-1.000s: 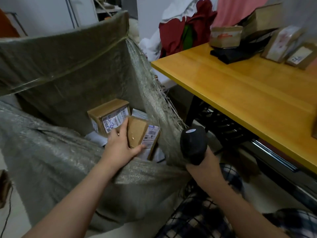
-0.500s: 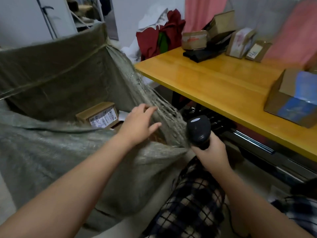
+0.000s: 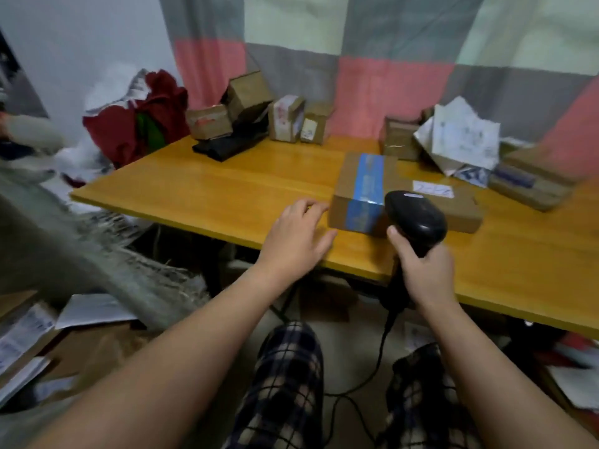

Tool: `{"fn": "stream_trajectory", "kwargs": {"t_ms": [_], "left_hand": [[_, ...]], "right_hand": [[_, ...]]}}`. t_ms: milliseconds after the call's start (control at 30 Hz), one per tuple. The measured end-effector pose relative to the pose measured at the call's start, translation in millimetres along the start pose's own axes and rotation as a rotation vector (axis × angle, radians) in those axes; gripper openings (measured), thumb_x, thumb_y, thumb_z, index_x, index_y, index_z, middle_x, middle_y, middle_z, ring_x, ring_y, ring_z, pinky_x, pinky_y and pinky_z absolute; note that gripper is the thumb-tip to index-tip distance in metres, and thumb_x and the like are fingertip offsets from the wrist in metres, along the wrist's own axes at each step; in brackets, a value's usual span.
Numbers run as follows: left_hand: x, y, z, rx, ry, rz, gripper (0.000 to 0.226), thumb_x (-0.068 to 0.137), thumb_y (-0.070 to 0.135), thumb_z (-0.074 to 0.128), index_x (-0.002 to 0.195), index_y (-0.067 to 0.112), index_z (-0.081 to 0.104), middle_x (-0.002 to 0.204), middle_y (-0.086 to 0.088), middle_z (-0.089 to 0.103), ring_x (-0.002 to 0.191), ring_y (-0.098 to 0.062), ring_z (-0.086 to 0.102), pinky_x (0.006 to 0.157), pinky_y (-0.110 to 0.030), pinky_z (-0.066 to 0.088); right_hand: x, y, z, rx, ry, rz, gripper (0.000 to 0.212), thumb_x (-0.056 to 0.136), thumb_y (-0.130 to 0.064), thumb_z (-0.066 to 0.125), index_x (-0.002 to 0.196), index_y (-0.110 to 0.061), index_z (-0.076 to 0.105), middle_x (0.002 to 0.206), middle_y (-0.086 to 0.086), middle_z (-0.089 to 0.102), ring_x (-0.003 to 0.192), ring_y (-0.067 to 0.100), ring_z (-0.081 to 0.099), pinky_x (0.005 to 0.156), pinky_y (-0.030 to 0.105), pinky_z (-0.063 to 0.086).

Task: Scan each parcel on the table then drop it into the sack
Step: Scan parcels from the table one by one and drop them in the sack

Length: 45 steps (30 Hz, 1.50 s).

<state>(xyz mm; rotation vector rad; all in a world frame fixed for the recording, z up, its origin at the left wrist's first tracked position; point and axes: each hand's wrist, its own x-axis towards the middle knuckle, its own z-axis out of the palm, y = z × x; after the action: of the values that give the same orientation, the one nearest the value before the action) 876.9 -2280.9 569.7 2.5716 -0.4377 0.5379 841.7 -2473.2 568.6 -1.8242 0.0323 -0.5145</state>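
A cardboard parcel with a blue tape band (image 3: pixel 361 189) lies near the front edge of the yellow wooden table (image 3: pixel 207 192). My left hand (image 3: pixel 296 234) hovers open over the table edge, its fingertips just left of that parcel, holding nothing. My right hand (image 3: pixel 421 270) grips the handle of a black barcode scanner (image 3: pixel 416 217), whose head sits in front of the parcel's right side. A flat parcel with a white label (image 3: pixel 453 205) lies behind the scanner. The grey woven sack (image 3: pixel 74 254) shows at the left edge, its inside hidden.
Several more cardboard parcels (image 3: pixel 287 121) stand along the table's back by a black stand (image 3: pixel 227 147). Other parcels and a torn white packet (image 3: pixel 463 137) sit at the back right. The scanner cable (image 3: pixel 372 374) runs down between my knees. Papers litter the floor at left.
My left hand has let go of a small parcel in the sack and swung right to the table. The view turned from the sack to the table; the scanner rose beside the blue-taped parcel.
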Motion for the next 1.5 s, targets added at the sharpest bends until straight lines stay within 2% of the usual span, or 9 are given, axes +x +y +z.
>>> {"fn": "stream_trajectory", "kwargs": {"t_ms": [267, 467, 633, 733, 933, 1100, 1167, 1333, 1500], "left_hand": [[78, 39, 62, 0.165, -0.092, -0.056, 0.073, 0.082, 0.074, 0.045, 0.140, 0.030, 0.039, 0.154, -0.006, 0.027, 0.143, -0.031, 0.016, 0.115, -0.050, 0.021], [85, 44, 66, 0.089, 0.048, -0.155, 0.071, 0.071, 0.073, 0.059, 0.117, 0.020, 0.044, 0.125, 0.000, 0.045, 0.124, -0.024, 0.034, 0.094, -0.046, 0.043], [63, 20, 25, -0.567, 0.111, -0.375, 0.055, 0.080, 0.063, 0.059, 0.114, 0.022, 0.048, 0.114, 0.005, 0.050, 0.112, -0.016, 0.045, 0.093, -0.035, 0.042], [49, 7, 1, -0.891, 0.085, -0.550, 0.039, 0.093, 0.057, 0.043, 0.113, 0.024, 0.043, 0.099, 0.011, 0.051, 0.088, 0.000, 0.049, 0.069, -0.022, 0.039], [46, -15, -15, -0.469, 0.320, -0.329, 0.033, 0.102, 0.031, 0.040, 0.131, 0.018, 0.047, 0.125, 0.000, 0.037, 0.114, -0.013, 0.044, 0.091, -0.017, 0.034], [44, -8, -15, -0.167, 0.072, -0.269, 0.066, 0.081, 0.059, 0.063, 0.134, 0.026, 0.041, 0.133, -0.005, 0.037, 0.124, -0.023, 0.038, 0.101, -0.038, 0.039], [43, -8, -12, -0.103, 0.099, -0.272, 0.071, 0.076, 0.053, 0.072, 0.134, 0.027, 0.038, 0.133, -0.008, 0.039, 0.123, -0.025, 0.040, 0.100, -0.038, 0.039], [36, -6, -6, -0.473, 0.244, -0.305, 0.053, 0.080, 0.031, 0.075, 0.123, 0.025, 0.046, 0.128, -0.001, 0.040, 0.107, -0.010, 0.044, 0.081, -0.009, 0.038], [19, -7, 2, -1.002, 0.226, -0.377, 0.044, 0.084, 0.020, 0.072, 0.115, 0.025, 0.042, 0.118, 0.000, 0.052, 0.108, -0.015, 0.059, 0.083, -0.023, 0.054]], "right_hand": [[19, 27, -13, 0.233, 0.082, 0.063, 0.016, 0.088, -0.018, 0.068, 0.086, -0.034, 0.065, 0.086, -0.015, 0.067, 0.082, -0.012, 0.061, 0.071, 0.008, 0.044], [27, 29, -16, 0.297, 0.087, 0.215, 0.004, 0.087, -0.032, 0.068, 0.087, -0.032, 0.064, 0.091, -0.007, 0.068, 0.096, 0.011, 0.061, 0.086, 0.031, 0.047], [22, 31, -18, 0.256, 0.045, 0.187, 0.006, 0.087, -0.028, 0.068, 0.083, -0.025, 0.065, 0.076, -0.004, 0.063, 0.084, 0.012, 0.061, 0.071, 0.026, 0.044], [21, 31, -14, 0.204, 0.019, 0.179, 0.008, 0.086, -0.030, 0.069, 0.080, -0.024, 0.066, 0.071, -0.005, 0.061, 0.080, 0.012, 0.060, 0.070, 0.028, 0.042], [15, 36, -12, 0.071, 0.006, 0.124, 0.016, 0.084, -0.033, 0.070, 0.075, -0.021, 0.065, 0.067, -0.004, 0.060, 0.075, 0.014, 0.061, 0.069, 0.029, 0.044], [12, 34, -13, 0.007, -0.016, 0.088, 0.015, 0.084, -0.034, 0.071, 0.079, -0.022, 0.063, 0.075, -0.001, 0.064, 0.079, 0.012, 0.061, 0.072, 0.031, 0.048], [11, 34, -13, -0.013, -0.017, 0.074, 0.012, 0.084, -0.034, 0.071, 0.080, -0.026, 0.062, 0.080, -0.002, 0.066, 0.081, 0.008, 0.060, 0.073, 0.030, 0.048], [11, 35, -16, -0.007, -0.039, 0.073, 0.011, 0.083, -0.033, 0.071, 0.081, -0.026, 0.064, 0.082, -0.001, 0.067, 0.083, 0.008, 0.061, 0.076, 0.032, 0.049], [11, 28, -17, 0.100, -0.044, 0.073, 0.011, 0.084, -0.026, 0.072, 0.086, -0.032, 0.062, 0.088, -0.007, 0.067, 0.089, 0.003, 0.060, 0.075, 0.022, 0.046]]}}
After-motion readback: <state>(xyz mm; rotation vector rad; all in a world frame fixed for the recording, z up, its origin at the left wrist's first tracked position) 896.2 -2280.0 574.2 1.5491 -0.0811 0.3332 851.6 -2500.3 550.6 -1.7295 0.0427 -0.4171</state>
